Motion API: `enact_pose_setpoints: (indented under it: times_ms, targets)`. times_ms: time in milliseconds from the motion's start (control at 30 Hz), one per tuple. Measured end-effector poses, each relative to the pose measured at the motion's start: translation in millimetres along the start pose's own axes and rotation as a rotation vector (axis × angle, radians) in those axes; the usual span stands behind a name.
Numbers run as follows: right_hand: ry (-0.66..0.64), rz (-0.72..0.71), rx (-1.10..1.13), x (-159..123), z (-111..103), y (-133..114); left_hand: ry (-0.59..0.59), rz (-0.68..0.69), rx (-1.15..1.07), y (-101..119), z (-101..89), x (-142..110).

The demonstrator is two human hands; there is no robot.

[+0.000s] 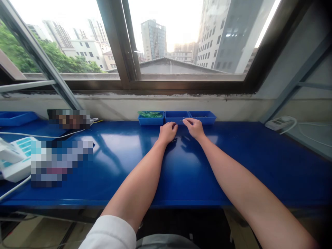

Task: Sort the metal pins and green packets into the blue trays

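Pin (181,120) at middle bin's (173,118) front side, 1 end pinched in right hand's (195,128) fingertips. Left hand (168,132) just before same bin: fingers curled, can't tell if holding anything. Pin probably light, stiff, slippery; best gripped near 1 end.

There is one blue table (181,183). Over it are two hands: one left hand (168,132) and one right hand (195,128), with one thin stick (181,120) in the right fingers. Three small blue bins (169,118) sit in a row at the table's back. There, the green bits (151,114) are too bunched to count. One blue tray (19,119) is at the table's far left.
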State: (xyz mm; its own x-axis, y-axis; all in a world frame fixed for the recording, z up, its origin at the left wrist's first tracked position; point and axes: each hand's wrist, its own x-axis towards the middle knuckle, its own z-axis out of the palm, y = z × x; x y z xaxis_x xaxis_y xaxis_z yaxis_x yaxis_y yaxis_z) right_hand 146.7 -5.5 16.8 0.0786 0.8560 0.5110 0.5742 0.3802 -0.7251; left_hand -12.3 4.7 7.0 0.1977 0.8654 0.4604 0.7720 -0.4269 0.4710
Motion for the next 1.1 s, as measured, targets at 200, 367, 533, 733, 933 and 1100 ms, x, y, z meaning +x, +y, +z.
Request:
enact_pose_setpoints:
  times_ms: [200,367,533,733,933,1100]
  targets:
    - [0.020,-0.077,-0.467,0.5,1.5,-3.4,0.002,-0.094,0.051,0.1,0.8,0.1]
    - [0.024,-0.097,-0.600,4.1,4.7,-0.4,-0.011,-0.092,0.056,-0.3,1.8,0.8]
    - [-0.101,-0.025,-0.679,6.6,4.5,10.1,-0.048,-0.108,0.073,-0.9,2.0,0.5]
    - [-0.068,-0.077,-0.596,4.9,3.9,16.6,-0.040,-0.118,-0.001,-4.6,4.4,3.1]
    - [-0.358,-0.253,-0.404,-4.6,3.1,4.1,0.041,-0.278,-0.270,-11.0,0.2,9.1]
    - [-0.599,-0.252,-0.422,-14.3,8.1,-13.6,0.104,-0.392,-0.446,-21.3,2.2,15.3]
